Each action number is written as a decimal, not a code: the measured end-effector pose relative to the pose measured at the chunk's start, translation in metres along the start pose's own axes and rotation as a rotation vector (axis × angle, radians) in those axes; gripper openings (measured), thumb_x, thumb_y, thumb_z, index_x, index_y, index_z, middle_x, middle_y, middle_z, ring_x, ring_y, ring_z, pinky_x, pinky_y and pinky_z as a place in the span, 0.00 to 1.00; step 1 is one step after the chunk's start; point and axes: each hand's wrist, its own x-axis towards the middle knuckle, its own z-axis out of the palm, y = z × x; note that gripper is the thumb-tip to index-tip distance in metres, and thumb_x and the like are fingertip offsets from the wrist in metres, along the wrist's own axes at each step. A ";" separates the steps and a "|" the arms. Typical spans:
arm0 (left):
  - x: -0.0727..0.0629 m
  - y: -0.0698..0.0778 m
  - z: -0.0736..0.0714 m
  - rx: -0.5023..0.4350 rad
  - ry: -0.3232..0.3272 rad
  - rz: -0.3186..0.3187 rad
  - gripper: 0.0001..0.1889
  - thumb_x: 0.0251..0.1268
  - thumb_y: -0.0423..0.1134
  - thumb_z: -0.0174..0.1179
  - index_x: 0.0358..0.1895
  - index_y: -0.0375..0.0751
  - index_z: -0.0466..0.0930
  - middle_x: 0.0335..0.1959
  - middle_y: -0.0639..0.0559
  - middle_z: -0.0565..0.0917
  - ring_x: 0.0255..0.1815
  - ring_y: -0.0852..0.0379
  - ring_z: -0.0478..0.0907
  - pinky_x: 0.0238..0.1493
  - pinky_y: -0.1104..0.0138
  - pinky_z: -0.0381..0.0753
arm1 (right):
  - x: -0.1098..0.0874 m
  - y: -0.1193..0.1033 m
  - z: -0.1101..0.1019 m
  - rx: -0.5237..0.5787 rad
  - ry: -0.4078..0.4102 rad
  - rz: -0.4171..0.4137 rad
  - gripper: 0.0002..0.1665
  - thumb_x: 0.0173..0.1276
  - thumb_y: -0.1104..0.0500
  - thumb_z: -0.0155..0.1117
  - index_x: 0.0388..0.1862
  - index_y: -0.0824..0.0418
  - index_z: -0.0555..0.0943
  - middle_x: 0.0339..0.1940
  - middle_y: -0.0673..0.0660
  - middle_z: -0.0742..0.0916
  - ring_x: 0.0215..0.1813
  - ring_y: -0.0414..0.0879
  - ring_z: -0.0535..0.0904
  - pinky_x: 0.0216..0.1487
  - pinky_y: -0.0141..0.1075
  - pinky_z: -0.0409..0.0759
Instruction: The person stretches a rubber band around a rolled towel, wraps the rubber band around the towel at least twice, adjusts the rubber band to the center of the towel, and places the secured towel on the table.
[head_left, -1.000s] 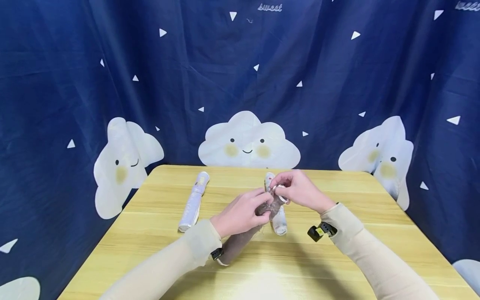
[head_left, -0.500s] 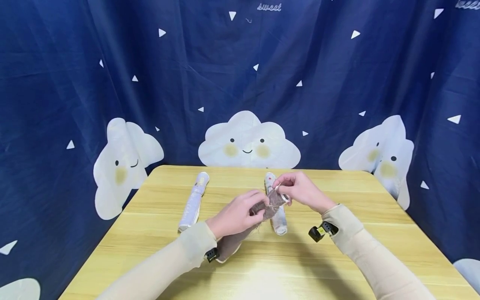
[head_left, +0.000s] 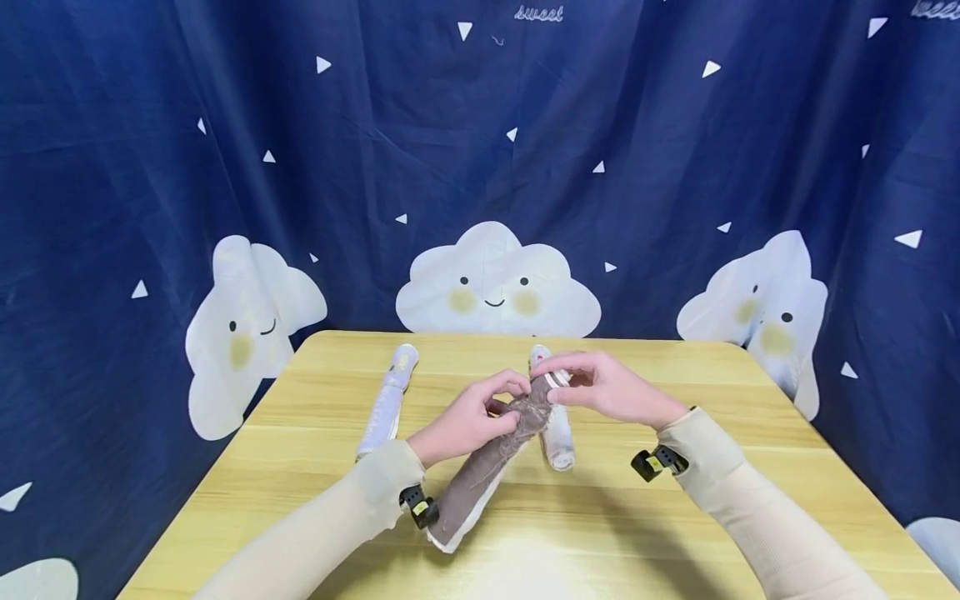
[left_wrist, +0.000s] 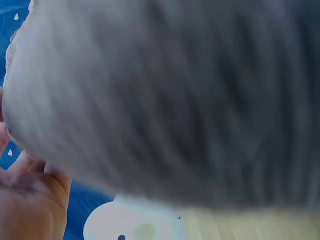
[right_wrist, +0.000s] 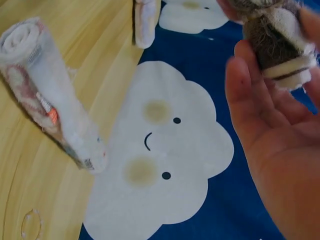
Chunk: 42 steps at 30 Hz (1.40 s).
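A brown rolled towel (head_left: 474, 483) with pale edging slants up from the table between my hands. My left hand (head_left: 467, 423) pinches it near its upper part, thumb and fingers on opposite sides. At the far end, my right hand (head_left: 618, 392) grips the tip, where white stripes show. In the right wrist view the fuzzy brown end (right_wrist: 272, 42) sits between the fingers, above the open palm (right_wrist: 280, 145). The blurred roll (left_wrist: 130, 100) fills most of the left wrist view, with part of my left hand (left_wrist: 35, 205) at the lower left.
A white patterned rolled towel (head_left: 558, 442) lies just behind the brown one. A lilac rolled towel (head_left: 384, 408) lies further left on the wooden table (head_left: 675, 517). A thin loop (right_wrist: 31, 225) lies on the table in the right wrist view. A blue curtain (head_left: 480, 125) hangs behind.
The brown towel's near end has swung slightly toward me and more of it shows. My left hand has shifted a little left; my right fingers have spread from a pinch to around the end.
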 end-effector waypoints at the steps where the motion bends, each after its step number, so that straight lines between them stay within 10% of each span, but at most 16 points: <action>1: 0.000 0.002 0.001 0.005 0.008 -0.002 0.19 0.65 0.27 0.54 0.55 0.51 0.74 0.52 0.50 0.81 0.43 0.58 0.81 0.45 0.66 0.83 | 0.001 -0.002 0.000 0.004 0.009 0.009 0.20 0.70 0.58 0.67 0.60 0.56 0.82 0.57 0.55 0.85 0.43 0.39 0.79 0.43 0.32 0.80; 7: -0.001 0.010 0.012 0.205 0.105 0.044 0.19 0.68 0.44 0.63 0.59 0.55 0.71 0.52 0.54 0.82 0.42 0.61 0.82 0.43 0.67 0.82 | 0.003 -0.008 0.002 0.032 0.116 0.075 0.16 0.70 0.59 0.67 0.55 0.58 0.85 0.43 0.56 0.86 0.37 0.41 0.80 0.39 0.31 0.80; 16: -0.006 0.009 0.021 0.715 0.212 0.346 0.21 0.70 0.40 0.63 0.64 0.48 0.74 0.50 0.54 0.81 0.42 0.63 0.80 0.40 0.69 0.82 | 0.006 -0.008 0.008 0.004 0.233 0.168 0.14 0.68 0.59 0.68 0.50 0.61 0.87 0.36 0.56 0.86 0.30 0.41 0.76 0.34 0.35 0.82; 28: -0.001 0.016 0.025 0.893 0.138 0.353 0.19 0.67 0.38 0.61 0.61 0.45 0.74 0.40 0.54 0.78 0.25 0.64 0.71 0.25 0.76 0.72 | 0.006 -0.001 0.016 -0.029 0.264 0.221 0.08 0.66 0.63 0.67 0.43 0.58 0.88 0.31 0.54 0.88 0.30 0.43 0.81 0.35 0.44 0.86; 42: 0.000 0.009 0.028 0.889 0.074 0.327 0.09 0.59 0.33 0.60 0.38 0.46 0.70 0.33 0.57 0.70 0.24 0.65 0.66 0.23 0.78 0.63 | 0.010 0.000 0.026 -0.042 0.270 0.282 0.06 0.64 0.61 0.70 0.39 0.55 0.89 0.30 0.51 0.88 0.29 0.43 0.80 0.32 0.38 0.83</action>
